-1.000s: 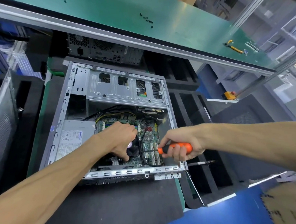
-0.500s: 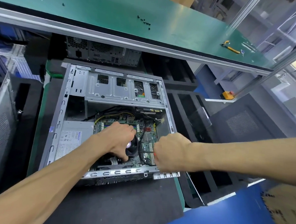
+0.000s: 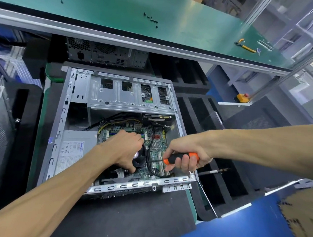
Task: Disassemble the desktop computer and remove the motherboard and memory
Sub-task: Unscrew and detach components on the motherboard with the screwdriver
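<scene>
We find the motherboard [image 3: 155, 151] seated in the open case [image 3: 61, 124]. Left hand [image 3: 127, 149] grips the cooler fan [image 3: 140, 158]; just beside it, right hand [image 3: 185, 152] clasps a screwdriver [image 3: 179, 158].

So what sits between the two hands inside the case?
In the head view, between the left hand on the CPU fan and the right hand gripping the screwdriver: bare motherboard crossed by a black cable.

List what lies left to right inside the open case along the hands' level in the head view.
Power supply → left hand on the black fan → motherboard → right hand gripping the orange-and-black screwdriver.
</scene>
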The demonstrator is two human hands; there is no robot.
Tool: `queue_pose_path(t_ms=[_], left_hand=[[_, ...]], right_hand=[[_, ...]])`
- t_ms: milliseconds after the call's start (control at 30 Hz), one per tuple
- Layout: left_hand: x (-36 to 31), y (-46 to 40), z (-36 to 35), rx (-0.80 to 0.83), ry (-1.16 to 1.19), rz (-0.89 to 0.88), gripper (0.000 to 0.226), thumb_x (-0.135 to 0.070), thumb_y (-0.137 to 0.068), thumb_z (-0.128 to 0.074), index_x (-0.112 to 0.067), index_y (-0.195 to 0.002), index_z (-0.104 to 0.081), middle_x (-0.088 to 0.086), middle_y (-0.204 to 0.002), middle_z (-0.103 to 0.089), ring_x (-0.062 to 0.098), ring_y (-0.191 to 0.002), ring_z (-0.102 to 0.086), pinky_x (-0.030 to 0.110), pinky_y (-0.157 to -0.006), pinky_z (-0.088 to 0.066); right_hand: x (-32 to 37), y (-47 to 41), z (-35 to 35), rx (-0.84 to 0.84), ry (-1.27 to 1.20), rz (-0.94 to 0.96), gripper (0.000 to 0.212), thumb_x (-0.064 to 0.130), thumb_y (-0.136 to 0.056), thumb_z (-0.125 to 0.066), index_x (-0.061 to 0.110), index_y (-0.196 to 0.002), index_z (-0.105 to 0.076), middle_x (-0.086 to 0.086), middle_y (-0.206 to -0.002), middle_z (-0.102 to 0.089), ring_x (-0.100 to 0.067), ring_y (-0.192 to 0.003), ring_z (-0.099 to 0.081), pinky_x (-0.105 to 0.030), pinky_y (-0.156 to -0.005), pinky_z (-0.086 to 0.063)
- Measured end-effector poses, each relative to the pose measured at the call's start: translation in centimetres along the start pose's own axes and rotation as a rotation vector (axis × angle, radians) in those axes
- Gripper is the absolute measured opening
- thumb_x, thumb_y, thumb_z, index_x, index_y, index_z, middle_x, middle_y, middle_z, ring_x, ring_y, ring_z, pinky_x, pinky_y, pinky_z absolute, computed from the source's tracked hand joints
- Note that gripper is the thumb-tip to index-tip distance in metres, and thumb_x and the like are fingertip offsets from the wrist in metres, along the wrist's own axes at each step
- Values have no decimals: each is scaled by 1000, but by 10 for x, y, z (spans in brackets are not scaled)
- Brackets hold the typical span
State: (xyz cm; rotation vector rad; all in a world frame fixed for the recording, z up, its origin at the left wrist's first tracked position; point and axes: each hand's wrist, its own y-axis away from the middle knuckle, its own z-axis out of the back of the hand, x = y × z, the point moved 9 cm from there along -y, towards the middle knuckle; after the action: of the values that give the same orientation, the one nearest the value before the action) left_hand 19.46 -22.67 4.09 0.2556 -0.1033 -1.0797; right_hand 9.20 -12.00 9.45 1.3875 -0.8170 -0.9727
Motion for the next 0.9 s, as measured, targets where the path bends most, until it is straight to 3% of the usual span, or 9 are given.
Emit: queue_pose_path(t_ms=[133, 233, 333, 433, 533, 600, 700, 767, 900], left_hand=[[-1, 0, 0, -7, -7, -19, 78, -73, -56, -67, -13, -104, -56, -3, -91, -48, 17, -79, -46, 33, -63, -39], [0, -1, -1, -2, -5, -16, 77, -74, -56, -65, -13, -104, -56, -4, -87, -41, 17, -77, -42, 34, -65, -43], [1, 1, 0, 4, -9, -12, 78, -76, -56, -63, -15, -103, -55, -7, -85, -36, 15, -76, -39, 31, -62, -39], [1, 3, 1, 1, -17, 7, 78, -75, -54, -61, -17, -104, -54, -8, -86, -38, 14, -76, -39, 31, -63, -40], [3, 4, 1, 2, -17, 26, 76, -74, -52, -61, -18, -103, -53, -8, -84, -37, 15, -75, -38, 31, -62, -38], [4, 4, 0, 5, -16, 38, 75, -74, -51, -60, -19, -101, -51, -9, -82, -35, 15, -73, -37, 31, -60, -35], [3, 4, 0, 14, -12, 41, 71, -74, -50, -61, -21, -95, -45, -10, -82, -35, 15, -73, -36, 31, -59, -34], [3, 4, 0, 12, -11, 41, 70, -74, -50, -62, -22, -94, -43, -9, -83, -35, 15, -73, -37, 31, -60, -34], [3, 3, -1, 13, -11, 26, 74, -74, -52, -63, -19, -101, -49, -8, -84, -36, 15, -74, -37, 31, -59, -34]], right_hand=[[23, 5, 4, -421, 564, 269, 32, 23, -99, -46, 5, -75, -56, 2, -38, -47, -10, -27, -41, -14, -30, -31], [32, 26, -16, -786, 1223, 515, 23, 17, -91, -50, 5, -74, -59, -11, -67, -64, -25, -51, -57, -29, -47, -45], [27, 36, -39, -880, 1701, 566, 11, 9, -88, -53, 10, -89, -64, -11, -94, -69, -34, -73, -64, -34, -56, -38], [31, 45, -44, -942, 1896, 598, 13, 10, -90, -53, 13, -84, -64, -7, -90, -70, -31, -75, -67, -32, -56, -42], [47, 48, -25, -982, 1635, 514, 40, 29, -99, -38, 12, -67, -54, -8, -73, -61, -25, -60, -54, -31, -60, -46], [44, 31, -13, -714, 1313, 388, 43, 23, -100, -33, 1, -81, -65, -16, -76, -66, -29, -67, -65, -35, -64, -54], [20, 11, -1, -238, 399, 197, 29, 16, -100, -40, 1, -82, -57, -16, -60, -63, -25, -48, -64, -31, -44, -56], [8, 11, -4, -50, -13, 108, 27, 22, -102, -48, 2, -84, -54, -13, -60, -62, -19, -43, -63, -24, -37, -51], [-7, 5, -6, 74, -148, 26, 32, 29, -101, -48, 4, -83, -57, 2, -47, -43, -6, -28, -37, -17, -24, -27]])
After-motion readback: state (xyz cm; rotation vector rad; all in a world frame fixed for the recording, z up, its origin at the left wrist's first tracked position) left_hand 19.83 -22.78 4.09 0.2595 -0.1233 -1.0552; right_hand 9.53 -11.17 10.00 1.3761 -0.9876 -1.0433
